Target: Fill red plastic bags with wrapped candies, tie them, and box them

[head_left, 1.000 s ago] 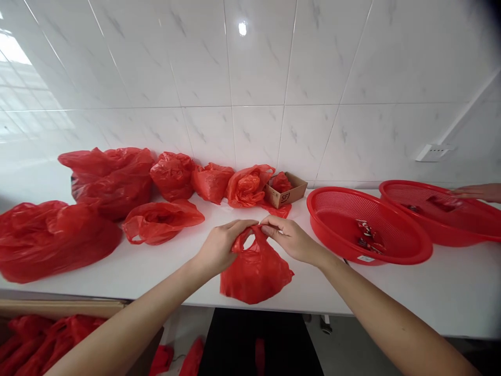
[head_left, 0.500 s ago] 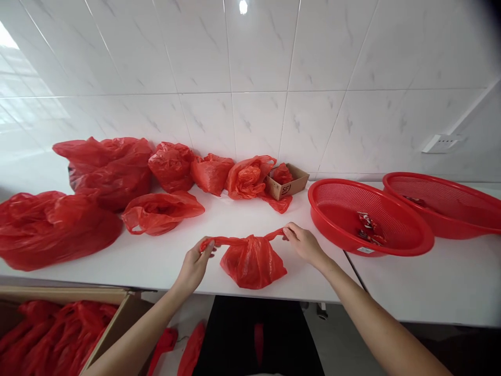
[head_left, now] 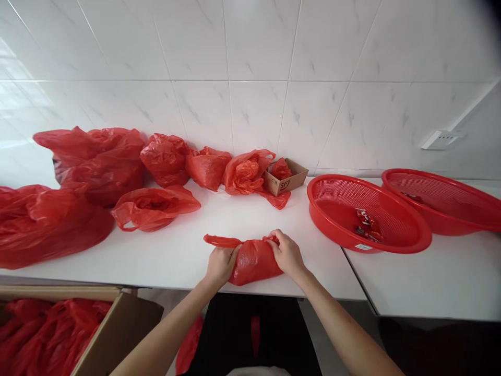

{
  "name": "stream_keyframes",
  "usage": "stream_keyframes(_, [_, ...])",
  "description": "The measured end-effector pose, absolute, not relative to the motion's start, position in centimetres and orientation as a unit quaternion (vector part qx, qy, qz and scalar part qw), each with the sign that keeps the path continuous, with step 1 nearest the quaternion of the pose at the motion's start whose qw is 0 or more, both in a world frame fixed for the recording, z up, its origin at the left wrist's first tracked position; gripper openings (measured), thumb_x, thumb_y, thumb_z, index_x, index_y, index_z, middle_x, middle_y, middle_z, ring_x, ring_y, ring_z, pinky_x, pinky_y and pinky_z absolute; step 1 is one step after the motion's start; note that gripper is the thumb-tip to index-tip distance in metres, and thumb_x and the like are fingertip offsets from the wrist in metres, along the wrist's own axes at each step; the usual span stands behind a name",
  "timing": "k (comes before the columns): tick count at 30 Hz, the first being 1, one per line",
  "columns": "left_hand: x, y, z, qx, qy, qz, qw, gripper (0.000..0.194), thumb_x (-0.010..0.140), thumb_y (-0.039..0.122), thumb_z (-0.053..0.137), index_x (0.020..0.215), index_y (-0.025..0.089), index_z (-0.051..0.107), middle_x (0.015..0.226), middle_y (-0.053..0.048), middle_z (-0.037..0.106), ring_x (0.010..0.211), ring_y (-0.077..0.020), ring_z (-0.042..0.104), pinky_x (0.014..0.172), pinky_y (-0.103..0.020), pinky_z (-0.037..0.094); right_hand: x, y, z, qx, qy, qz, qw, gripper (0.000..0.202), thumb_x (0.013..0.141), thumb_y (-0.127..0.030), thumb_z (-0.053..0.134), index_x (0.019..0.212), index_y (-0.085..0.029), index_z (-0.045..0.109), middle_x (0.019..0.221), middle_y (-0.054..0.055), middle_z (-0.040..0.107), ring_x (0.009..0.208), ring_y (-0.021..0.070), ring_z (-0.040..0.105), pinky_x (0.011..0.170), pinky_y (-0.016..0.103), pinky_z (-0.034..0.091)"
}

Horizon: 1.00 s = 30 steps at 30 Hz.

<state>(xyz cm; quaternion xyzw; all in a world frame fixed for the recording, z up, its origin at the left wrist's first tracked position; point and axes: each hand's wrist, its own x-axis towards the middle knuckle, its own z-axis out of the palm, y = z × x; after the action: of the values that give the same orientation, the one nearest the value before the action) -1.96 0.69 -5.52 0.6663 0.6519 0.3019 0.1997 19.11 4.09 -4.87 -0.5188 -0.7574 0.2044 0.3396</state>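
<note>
A small, filled red plastic bag [head_left: 256,262] rests near the front edge of the white table [head_left: 164,261]. My left hand [head_left: 222,265] is closed on the bag's upper left side, and a twisted red strap sticks out to the left beyond it. On the upper right, my right hand [head_left: 287,253] grips the bag where the other strap is bunched. Both hands' fingertips are partly hidden by the plastic. Whatever is inside the bag cannot be made out.
Red bags [head_left: 99,162] line the wall at the back left, beside a small cardboard box [head_left: 291,183]. A flatter red bag [head_left: 154,206] lies nearer. Two red baskets [head_left: 332,230] stand right. A large carton [head_left: 133,318] of red bags is below, front left.
Both hands have moved inward, from the outstretched strap ends to the sides of the bag. The left strap end is now free of my left hand. The view has shifted slightly.
</note>
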Motion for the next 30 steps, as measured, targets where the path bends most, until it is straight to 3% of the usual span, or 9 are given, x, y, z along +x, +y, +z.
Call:
stream_keyframes(6, [-1.4,2.0,-5.3,0.637,0.72,0.215,0.17,0.056,0.101,0.044,0.022,0.061,0.019,0.054,0.061,-0.003,0.06,0.061,-0.0167,0.059,0.06,-0.029,0.041,18.4,6.1,-5.3,-0.53,-0.769,0.137,0.331,0.017,0.095,-0.023,0.036,0.095,-0.023,0.053,0.095,0.003,0.069,0.084,0.0198,0.059,0.073,0.03,0.04])
stream_keyframes(12, [-1.1,4.0,-4.8,0.645,0.742,0.113,0.146,0.032,0.094,0.043,0.051,0.094,0.014,0.064,0.086,-0.003,0.067,0.078,-0.0159,0.064,0.078,-0.038,0.052,18.1,7.8,-7.3,-0.544,-0.786,0.111,0.271,0.018,0.092,-0.019,0.035,0.094,-0.022,0.053,0.087,0.003,0.07,0.07,0.0194,0.058,0.067,0.03,0.034])
stream_keyframes(15, [-1.2,4.4,-4.5,0.659,0.734,0.091,0.134,0.029,0.093,0.04,0.054,0.101,0.014,0.064,0.094,-0.005,0.067,0.083,-0.0172,0.065,0.08,-0.039,0.053,18.2,8.4,-7.7,-0.541,-0.793,0.107,0.258,0.02,0.091,-0.016,0.034,0.093,-0.022,0.053,0.085,0.002,0.07,0.068,0.018,0.058,0.071,0.031,0.034])
stream_keyframes(20, [-1.3,4.4,-4.5,0.678,0.719,0.106,0.115,0.025,0.095,0.036,0.052,0.102,0.016,0.064,0.093,-0.004,0.067,0.086,-0.0176,0.064,0.085,-0.041,0.05,18.3,8.7,-7.9,-0.539,-0.796,0.106,0.255,0.024,0.092,-0.015,0.032,0.095,-0.022,0.055,0.081,0.0,0.071,0.065,0.0161,0.057,0.076,0.031,0.036])
stream_keyframes(25, [-1.4,4.4,-5.2,0.679,0.709,0.146,0.121,0.025,0.096,0.027,0.046,0.092,0.017,0.068,0.079,-0.003,0.067,0.078,-0.0182,0.062,0.084,-0.04,0.046,18.4,8.5,-8.3,-0.553,-0.785,0.099,0.261,0.026,0.097,-0.027,0.032,0.096,-0.022,0.058,0.073,0.002,0.071,0.06,0.0193,0.054,0.071,0.031,0.038])
stream_keyframes(30, [-2.1,3.7,-5.8,0.676,0.686,0.22,0.155,0.034,0.096,0.027,0.038,0.105,0.023,0.071,0.088,-0.006,0.072,0.085,-0.0226,0.064,0.078,-0.035,0.044,19.3,7.9,-7.8,-0.541,-0.79,0.1,0.272,0.023,0.098,-0.032,0.037,0.096,-0.024,0.058,0.079,0.001,0.072,0.057,0.0177,0.053,0.068,0.029,0.04])
